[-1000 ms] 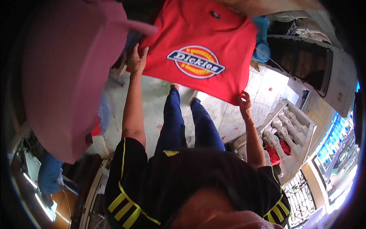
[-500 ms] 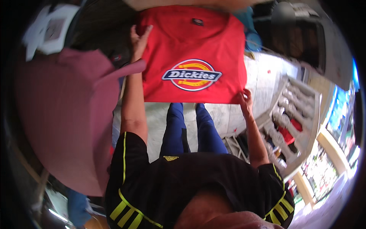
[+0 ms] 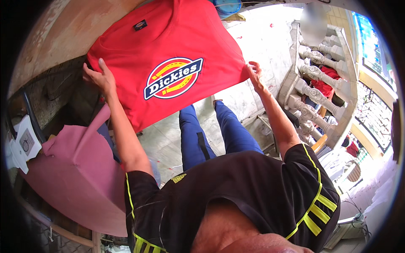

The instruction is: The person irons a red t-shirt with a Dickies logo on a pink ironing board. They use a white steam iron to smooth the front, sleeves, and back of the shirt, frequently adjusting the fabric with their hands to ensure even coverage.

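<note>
A red T-shirt with a round yellow, white and navy emblem is spread flat in front of me, tilted with its right side farther away. At its left edge my left hand is open, thumb and fingers apart, touching the fabric. My right hand is closed on the lower right corner, pinching it between thumb and fingers. A small dark label shows inside the shirt's neckline. What lies under the shirt is hidden.
A mauve padded piece stands close by my left arm. At the right is a white balustrade with red cloth behind it. A blue container sits beyond the shirt. Pale tiles cover the floor.
The shirt has shifted left and turned in my view, its right side now higher. Both hands have stayed at its edges, and the balustrade shows more fully.
</note>
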Demonstrator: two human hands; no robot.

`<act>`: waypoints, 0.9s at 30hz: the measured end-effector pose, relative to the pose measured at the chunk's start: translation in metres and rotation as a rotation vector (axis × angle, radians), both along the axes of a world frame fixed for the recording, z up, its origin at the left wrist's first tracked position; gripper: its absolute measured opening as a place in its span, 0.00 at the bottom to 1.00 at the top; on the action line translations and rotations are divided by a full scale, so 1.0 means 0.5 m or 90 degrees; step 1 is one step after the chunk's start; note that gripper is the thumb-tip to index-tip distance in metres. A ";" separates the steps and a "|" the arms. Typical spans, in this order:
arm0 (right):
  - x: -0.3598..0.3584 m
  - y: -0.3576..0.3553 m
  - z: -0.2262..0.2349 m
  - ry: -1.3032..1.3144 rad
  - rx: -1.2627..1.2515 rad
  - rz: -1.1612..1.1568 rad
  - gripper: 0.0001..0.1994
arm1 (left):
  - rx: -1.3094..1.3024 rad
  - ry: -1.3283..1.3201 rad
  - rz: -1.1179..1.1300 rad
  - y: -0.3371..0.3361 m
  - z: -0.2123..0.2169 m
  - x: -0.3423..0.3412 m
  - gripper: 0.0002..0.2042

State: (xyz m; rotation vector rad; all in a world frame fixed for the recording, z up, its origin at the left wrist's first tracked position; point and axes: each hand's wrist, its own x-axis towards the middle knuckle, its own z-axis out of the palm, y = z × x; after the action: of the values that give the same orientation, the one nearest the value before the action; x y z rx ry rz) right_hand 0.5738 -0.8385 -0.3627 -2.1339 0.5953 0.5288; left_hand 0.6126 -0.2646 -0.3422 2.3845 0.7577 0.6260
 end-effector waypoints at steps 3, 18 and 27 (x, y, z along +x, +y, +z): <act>0.043 0.011 0.028 -0.029 -0.007 -0.024 0.30 | 0.210 -0.011 -0.125 -0.151 0.079 -0.040 0.30; 0.097 0.044 -0.001 -0.178 0.079 0.051 0.17 | 0.145 0.268 -0.384 -0.601 0.030 -0.180 0.35; 0.359 0.330 0.019 -0.479 0.062 0.270 0.23 | 0.097 0.257 -0.437 -0.634 0.027 -0.201 0.35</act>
State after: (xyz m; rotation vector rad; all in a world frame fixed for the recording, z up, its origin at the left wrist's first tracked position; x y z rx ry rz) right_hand 0.7532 -0.6733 -0.3531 -2.1576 -0.3002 -0.0530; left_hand 0.5123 -0.5818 -0.3286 2.7139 0.0010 -0.0885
